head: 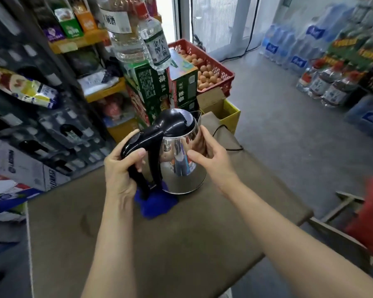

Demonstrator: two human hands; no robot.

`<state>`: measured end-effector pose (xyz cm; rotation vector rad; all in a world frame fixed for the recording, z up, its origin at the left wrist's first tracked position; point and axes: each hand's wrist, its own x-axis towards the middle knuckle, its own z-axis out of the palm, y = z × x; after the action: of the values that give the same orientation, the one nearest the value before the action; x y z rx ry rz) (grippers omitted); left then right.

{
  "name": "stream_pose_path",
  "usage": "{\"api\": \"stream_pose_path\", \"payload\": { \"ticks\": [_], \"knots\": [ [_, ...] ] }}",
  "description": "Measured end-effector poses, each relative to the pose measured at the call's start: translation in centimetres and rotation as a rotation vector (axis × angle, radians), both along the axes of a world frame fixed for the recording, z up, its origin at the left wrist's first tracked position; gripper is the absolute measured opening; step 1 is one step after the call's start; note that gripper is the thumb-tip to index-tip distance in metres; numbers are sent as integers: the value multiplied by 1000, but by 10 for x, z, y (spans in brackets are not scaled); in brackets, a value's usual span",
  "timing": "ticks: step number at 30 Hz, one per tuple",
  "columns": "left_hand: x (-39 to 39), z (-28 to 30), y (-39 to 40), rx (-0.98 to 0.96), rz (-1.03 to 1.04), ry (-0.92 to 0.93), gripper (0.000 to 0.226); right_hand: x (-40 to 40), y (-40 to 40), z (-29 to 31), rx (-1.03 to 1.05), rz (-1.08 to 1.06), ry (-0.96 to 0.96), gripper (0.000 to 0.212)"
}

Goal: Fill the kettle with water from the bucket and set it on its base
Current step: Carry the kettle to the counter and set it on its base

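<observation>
Kettle [182, 155]: steel body, black lid shut, black handle; we find it tilted at the middle of the brown worktop [138, 244], over a blue base [154, 203]. Left hand [121, 166]: closed around the handle. Right hand [209, 153]: fingers spread against the steel side, bracing it. Black cord [226, 138]: we trace it behind the kettle. Red crate [222, 69] of eggs beyond, on the floor. Shelves [52, 82] of goods at left.
</observation>
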<state>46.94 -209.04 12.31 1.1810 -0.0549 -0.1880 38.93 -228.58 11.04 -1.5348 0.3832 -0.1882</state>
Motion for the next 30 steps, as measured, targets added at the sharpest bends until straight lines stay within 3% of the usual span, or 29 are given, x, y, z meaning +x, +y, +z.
{"api": "stream_pose_path", "payload": {
  "ticks": [7, 13, 18, 22, 26, 30],
  "knots": [
    [18, -17, -9, 50, -1, -22, 58, 29, -22, -17, -18, 92, -38, 80],
    [11, -14, -1, 160, -146, -36, 67, 18, -30, -27, -47, 92, -50, 83],
    [-1, 3, 1, 389, -212, -101, 49, 10, -32, -21, -22, 96, -39, 84],
    [-10, 1, 4, 538, -133, -47, 28, 30, -33, -6, 120, 102, 24, 74],
    [-9, -4, 5, 373, -102, 86, 27, 60, -31, 0, 197, 144, 87, 50],
    [9, -5, -5, 196, -11, 88, 27, 73, -25, 0, 218, 57, 78, 54]
  ]
}}
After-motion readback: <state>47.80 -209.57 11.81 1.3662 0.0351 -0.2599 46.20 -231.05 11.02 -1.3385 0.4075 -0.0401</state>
